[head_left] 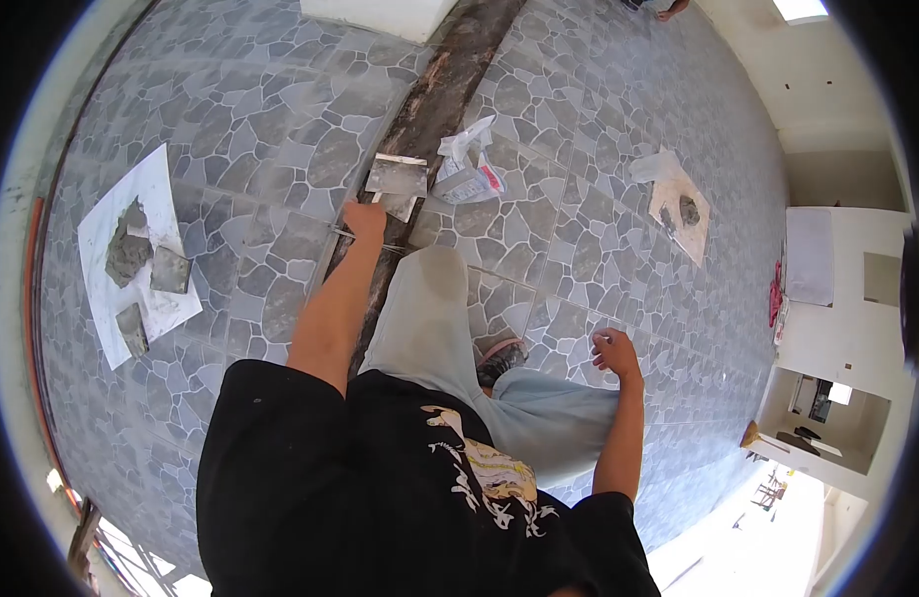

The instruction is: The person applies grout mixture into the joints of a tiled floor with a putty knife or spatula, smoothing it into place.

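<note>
My left hand (363,219) is closed low over the dark strip in the floor (434,99); what its fingers hold is hidden. A small flat plate with pale smears (398,206) lies right beside it, and a grey rectangular piece with a light edge (398,176) is just beyond. Thin rods (338,231) stick out by the wrist. My right hand (615,353) hangs above the floor near my bent knee, fingers loosely curled and apart, holding nothing. A crumpled white bag (467,169) sits to the right of the strip.
At the left lies a white board (166,298) with grey mortar (129,244) and flat grey pieces. Another board (683,214) with mortar is at the right. A white block (380,15) stands at the top. Another person's hand (671,10) shows at the upper right.
</note>
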### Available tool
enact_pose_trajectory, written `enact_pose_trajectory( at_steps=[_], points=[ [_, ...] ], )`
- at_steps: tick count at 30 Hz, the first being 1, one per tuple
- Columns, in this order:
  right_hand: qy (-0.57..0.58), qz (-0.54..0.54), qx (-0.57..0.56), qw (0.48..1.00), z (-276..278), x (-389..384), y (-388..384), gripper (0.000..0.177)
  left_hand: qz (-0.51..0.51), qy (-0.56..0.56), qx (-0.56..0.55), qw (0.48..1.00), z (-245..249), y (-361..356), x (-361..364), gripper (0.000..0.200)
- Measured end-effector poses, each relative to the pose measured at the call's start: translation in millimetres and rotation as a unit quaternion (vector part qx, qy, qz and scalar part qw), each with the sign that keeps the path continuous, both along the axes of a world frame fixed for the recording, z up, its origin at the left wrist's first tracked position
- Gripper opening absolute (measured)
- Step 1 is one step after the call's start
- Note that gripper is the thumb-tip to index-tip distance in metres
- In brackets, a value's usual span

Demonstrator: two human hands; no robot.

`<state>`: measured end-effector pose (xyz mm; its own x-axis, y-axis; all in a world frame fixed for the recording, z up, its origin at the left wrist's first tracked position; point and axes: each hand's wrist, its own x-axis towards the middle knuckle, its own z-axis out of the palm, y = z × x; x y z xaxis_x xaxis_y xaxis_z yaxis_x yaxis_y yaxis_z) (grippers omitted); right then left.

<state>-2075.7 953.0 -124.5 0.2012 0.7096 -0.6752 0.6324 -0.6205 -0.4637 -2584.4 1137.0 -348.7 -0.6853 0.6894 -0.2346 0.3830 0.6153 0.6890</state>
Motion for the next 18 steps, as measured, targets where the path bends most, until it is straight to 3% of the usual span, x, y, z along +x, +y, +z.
enact_pose_trajectory(
  at_steps=[1, 2, 4, 6, 10, 12, 13, 15, 16, 18],
  points=[
    [-0.006, 0.002, -0.006, 1.000, -1, 0, 2, 0.027, 0.002, 0.003, -0.002, 1.000, -8, -5, 2, 0.049],
    [-0.014, 0.005, -0.012, 1.000, -2, 0, 4, 0.028, 0.030, -0.119, 0.020, 0.992, -16, -9, 4, 0.048],
    [-0.010, 0.014, -0.014, 1.000, -6, 0, 7, 0.028, 0.088, -0.359, 0.068, 0.927, -27, -16, 8, 0.047],
    [-0.010, 0.014, -0.018, 1.000, -7, -3, 14, 0.028, 0.183, -0.474, 0.101, 0.856, -16, -22, 14, 0.042],
    [0.003, 0.019, -0.010, 1.000, -10, -10, 23, 0.027, 0.208, -0.562, 0.154, 0.786, 26, -47, 8, 0.034],
    [0.004, 0.042, 0.006, 0.999, -12, -10, 25, 0.027, 0.149, -0.548, 0.154, 0.808, 50, -74, -7, 0.030],
    [0.010, 0.038, -0.002, 0.999, -17, -9, 28, 0.027, 0.117, -0.435, 0.138, 0.882, 65, -89, -19, 0.032],
    [0.018, 0.055, -0.023, 0.998, -26, -3, 33, 0.029, 0.079, -0.460, 0.189, 0.864, 76, -131, -55, 0.034],
    [0.024, 0.057, -0.023, 0.998, -27, -3, 34, 0.030, 0.101, -0.443, 0.196, 0.869, 80, -153, -81, 0.034],
    [0.003, 0.074, -0.019, 0.997, -24, -12, 35, 0.030, 0.251, -0.498, 0.202, 0.805, 86, -189, -123, 0.037]
  ],
)
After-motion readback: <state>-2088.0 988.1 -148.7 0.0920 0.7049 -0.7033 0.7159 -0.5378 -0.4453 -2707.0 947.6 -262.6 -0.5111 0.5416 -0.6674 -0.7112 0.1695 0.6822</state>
